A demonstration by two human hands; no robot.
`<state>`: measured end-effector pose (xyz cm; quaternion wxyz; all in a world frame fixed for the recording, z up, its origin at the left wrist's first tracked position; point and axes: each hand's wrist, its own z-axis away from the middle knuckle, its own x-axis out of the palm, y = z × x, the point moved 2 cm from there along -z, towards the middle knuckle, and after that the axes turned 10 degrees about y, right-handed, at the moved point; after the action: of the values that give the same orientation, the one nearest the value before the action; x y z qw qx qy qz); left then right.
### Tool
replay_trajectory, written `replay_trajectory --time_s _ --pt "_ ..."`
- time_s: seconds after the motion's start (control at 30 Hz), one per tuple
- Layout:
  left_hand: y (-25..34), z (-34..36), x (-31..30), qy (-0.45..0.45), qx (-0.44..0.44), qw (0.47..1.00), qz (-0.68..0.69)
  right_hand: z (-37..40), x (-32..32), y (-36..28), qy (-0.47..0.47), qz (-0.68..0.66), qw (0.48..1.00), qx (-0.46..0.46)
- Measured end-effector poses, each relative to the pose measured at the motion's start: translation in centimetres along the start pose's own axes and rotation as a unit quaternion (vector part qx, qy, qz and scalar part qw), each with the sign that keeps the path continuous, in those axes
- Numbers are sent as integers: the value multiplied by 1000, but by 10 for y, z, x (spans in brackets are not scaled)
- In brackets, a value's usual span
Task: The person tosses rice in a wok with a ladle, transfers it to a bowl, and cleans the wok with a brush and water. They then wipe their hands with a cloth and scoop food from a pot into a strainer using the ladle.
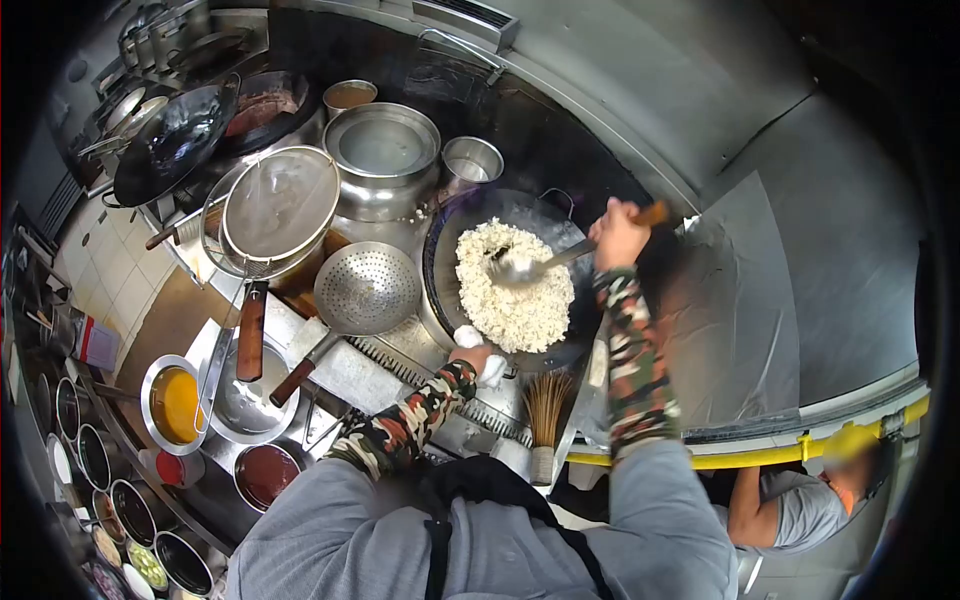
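A dark wok [585,222] sits on the stove, with a broad heap of white rice [520,300] spread inside it. My right hand [620,238] is closed round the wooden-ended handle of a ladle [519,270], whose metal bowl rests in the rice beside a small dark patch. At the wok's near rim, my left hand [470,356] is closed on a folded white cloth [491,372]. The cloth lies against the rim, and whether it wraps a wok handle is hidden. A bamboo wok brush [545,412] stands just right of that hand.
Left of the wok are a perforated ladle [368,288], a large mesh strainer [282,205] and a wide steel pot [382,150]. Bowls of yellow liquid [178,404] and red sauce [266,474] stand nearer me. Another person [800,505] is beyond the yellow pipe [730,459] at right.
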<state>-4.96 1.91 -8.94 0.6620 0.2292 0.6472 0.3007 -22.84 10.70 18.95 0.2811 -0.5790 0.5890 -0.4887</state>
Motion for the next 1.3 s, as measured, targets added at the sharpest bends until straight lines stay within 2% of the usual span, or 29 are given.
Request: replay_trajectory --time_s 0.1,0.13,0.17,0.23,0.3,0.33,0.37,0.4,0.47,0.5,0.53,0.57,0.6,0.67,0.7,0.73,0.8,0.83,0.87,0.9,0.93,0.97,1.0,1.03,1.1,1.13,1.2,1.23,1.3 --pt "-8 2 8 9 25 999 43 -20 -3 -58 -42 -39 996 64" --pt "-1 2 -4 -57 20 998 -15 -16 -19 -62 -46 -62 996 50" --pt "-1 3 -4 -56 19 998 -13 20 -23 -95 -9 41 999 17" --pt "-2 6 -4 -6 76 997 8 35 -59 -21 15 3 995 -96" --pt "4 7 -14 -71 32 997 24 24 -39 -27 -31 -38 999 -2" --pt "7 9 -17 -94 25 995 20 10 -31 -40 -9 -15 1000 6" --pt "4 8 -20 -98 -41 987 125 -3 -19 -57 6 1 1000 10" --pt "1 8 -22 -92 -106 964 227 -3 -16 -77 5 -1 1000 -3" --pt "5 19 -26 -90 -252 853 449 0 -40 -78 26 -40 998 -46" --pt "11 14 -34 -120 -281 819 486 3 -57 -59 54 -74 993 -76" --pt "17 13 -39 -157 -310 782 518 4 -79 -5 139 -98 980 -102" --pt "21 17 -35 -179 -325 762 530 11 -92 15 159 -121 977 -78" --pt "25 22 -30 -201 -340 742 541 6 -88 7 139 -108 984 1" --pt "27 52 -11 -183 -134 923 310 12 -84 -31 100 -82 985 115" --pt "28 60 -7 -159 -13 970 182 9 -72 -58 60 -79 985 140" --pt "29 58 -7 -120 111 985 50 10 -66 -87 44 -69 987 137" --pt "22 72 2 -84 22 984 157 18 -64 -133 8 -56 991 120" --pt "20 77 6 -149 -148 920 332 27 -68 -144 7 -41 992 117" --pt "31 85 -10 -153 -331 803 472 35 -73 -128 66 -17 992 107" --pt "47 84 -27 -214 -462 670 541 46 -75 -99 124 5 988 96" --pt "40 78 -25 -208 -338 784 477 59 -70 -71 165 -63 983 47" --pt "28 82 -22 -168 -169 915 326 60 -76 -35 139 -192 967 87" --pt "13 92 -11 -95 5 988 120 60 -81 -20 146 -180 970 71" --pt "3 105 -10 -58 46 995 60 45 -84 -20 145 -168 974 43" --pt "-20 159 -6 -33 38 998 48 33 -86 -90 131 -152 979 -16" --pt "-24 181 -9 -27 40 998 34 27 -89 -126 87 -205 974 53" --pt "-16 192 -19 -32 49 998 13 33 -94 -168 52 -183 981 42" --pt "-11 178 -23 -30 57 998 0 45 -99 -173 39 -168 984 40" --pt "2 111 -29 43 117 992 12 91 -91 -111 125 -67 988 61"
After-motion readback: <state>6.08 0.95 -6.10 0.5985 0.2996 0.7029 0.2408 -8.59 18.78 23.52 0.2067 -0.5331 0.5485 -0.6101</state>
